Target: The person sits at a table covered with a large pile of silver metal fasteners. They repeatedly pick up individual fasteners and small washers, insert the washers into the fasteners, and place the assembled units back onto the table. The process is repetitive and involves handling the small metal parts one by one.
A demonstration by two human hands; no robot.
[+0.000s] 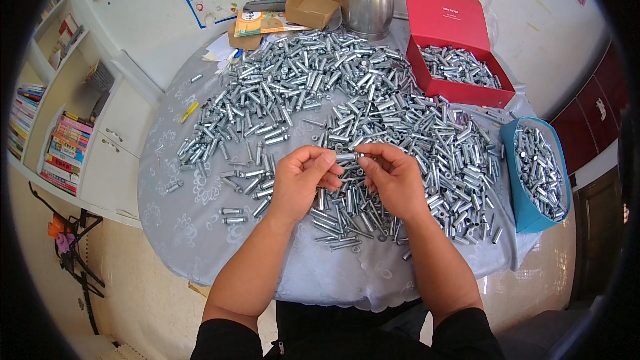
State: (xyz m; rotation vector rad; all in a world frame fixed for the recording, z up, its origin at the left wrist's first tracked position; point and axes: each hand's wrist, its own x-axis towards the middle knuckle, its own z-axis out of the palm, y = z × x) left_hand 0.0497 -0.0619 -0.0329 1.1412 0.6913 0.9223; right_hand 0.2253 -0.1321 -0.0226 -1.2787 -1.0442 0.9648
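Between my two hands, above the table's middle, is a silvery expansion bolt (346,157) held roughly level. My left hand (301,177) pinches its left end between thumb and fingers. At the other end, the thumb and fingertips of my right hand (395,179) are closed on it. Below and around both hands lies a large spread of loose metal sleeve bolts, washers and nuts (427,153). A denser heap of assembled-looking expansion bolts (300,70) covers the table's far side. Two bolts (233,216) lie apart to the left of my left forearm.
A red lidded box (460,95) full of metal parts stands far right; a blue bin (527,207) of parts is at the right edge. At the back are a steel canister (368,3) and a cardboard box (313,5). A yellow pen-like item (189,112) lies left on the grey tablecloth (180,240).
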